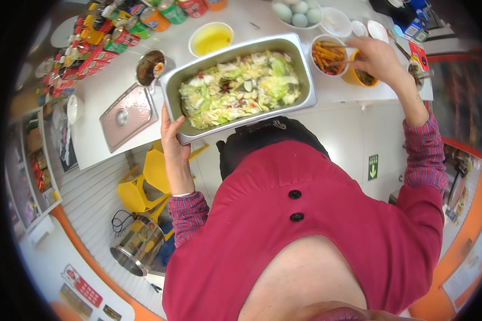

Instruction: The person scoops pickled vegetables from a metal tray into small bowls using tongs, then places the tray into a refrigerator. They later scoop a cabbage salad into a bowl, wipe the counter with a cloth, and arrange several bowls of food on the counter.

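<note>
My left hand (pixel 172 132) grips the near left corner of a rectangular stainless steel food pan (pixel 245 116), thumb over the rim. The pan tilts and juts past the table's edge. Inside lies chopped cabbage (pixel 241 88) with red chilli bits, pale slices and a star anise. Over at the right, my right hand (pixel 375 60) holds a thin utensil (pixel 340 63), apparently tongs, blurred, its end at a white bowl (pixel 330 74) of orange-brown strips (pixel 327 54). Below that hand stands a yellow cup (pixel 351 76) of dark chopped food, partly covered.
A bowl of yellow liquid (pixel 211 39) sits behind the pan. Left of it are a metal pot (pixel 146 68) with dark contents, a steel lid (pixel 124 118), and many drink cans and bottles (pixel 100 38). A bowl of eggs (pixel 297 14) stands at the back; yellow stools (pixel 144 186) are below.
</note>
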### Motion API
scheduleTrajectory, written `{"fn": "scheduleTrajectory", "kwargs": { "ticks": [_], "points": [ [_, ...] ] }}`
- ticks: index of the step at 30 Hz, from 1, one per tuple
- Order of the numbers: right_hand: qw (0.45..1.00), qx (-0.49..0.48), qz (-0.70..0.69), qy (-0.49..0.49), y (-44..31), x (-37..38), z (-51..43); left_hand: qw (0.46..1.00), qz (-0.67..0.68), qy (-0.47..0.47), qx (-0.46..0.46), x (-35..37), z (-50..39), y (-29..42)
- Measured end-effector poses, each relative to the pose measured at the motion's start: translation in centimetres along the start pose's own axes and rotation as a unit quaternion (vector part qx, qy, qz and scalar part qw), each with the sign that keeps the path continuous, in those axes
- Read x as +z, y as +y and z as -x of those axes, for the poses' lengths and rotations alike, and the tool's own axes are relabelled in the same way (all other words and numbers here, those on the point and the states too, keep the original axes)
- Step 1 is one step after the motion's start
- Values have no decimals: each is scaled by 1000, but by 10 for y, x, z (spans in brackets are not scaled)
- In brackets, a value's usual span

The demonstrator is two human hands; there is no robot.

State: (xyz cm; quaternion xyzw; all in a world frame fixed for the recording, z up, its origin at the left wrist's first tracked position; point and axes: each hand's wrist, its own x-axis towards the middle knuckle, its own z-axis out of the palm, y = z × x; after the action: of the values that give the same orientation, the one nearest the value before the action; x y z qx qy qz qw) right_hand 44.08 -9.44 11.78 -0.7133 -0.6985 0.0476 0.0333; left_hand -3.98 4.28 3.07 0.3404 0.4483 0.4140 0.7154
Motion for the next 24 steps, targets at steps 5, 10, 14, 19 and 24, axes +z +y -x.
{"fn": "scheduleTrajectory", "kwargs": {
  "ticks": [5, 10, 14, 19, 24],
  "points": [
    [999, -6, 25, -31, 0, 3, -10, 891, -369, 33, 264, 12, -43, 57],
    [999, 11, 26, -36, -4, 1, -8, 702, -657, -87, 261, 79, -157, 72],
    [1000, 24, 3, 1, -11, -6, 3, 723, -660, -196, -64, 96, -218, 45],
    [968, 41, -103, 226, -24, -21, 27, 858, -491, -149, 10, 112, -218, 61],
    [831, 69, -492, 249, -78, -23, -13, 768, -542, -264, 216, 178, -161, 141]
  ]
}}
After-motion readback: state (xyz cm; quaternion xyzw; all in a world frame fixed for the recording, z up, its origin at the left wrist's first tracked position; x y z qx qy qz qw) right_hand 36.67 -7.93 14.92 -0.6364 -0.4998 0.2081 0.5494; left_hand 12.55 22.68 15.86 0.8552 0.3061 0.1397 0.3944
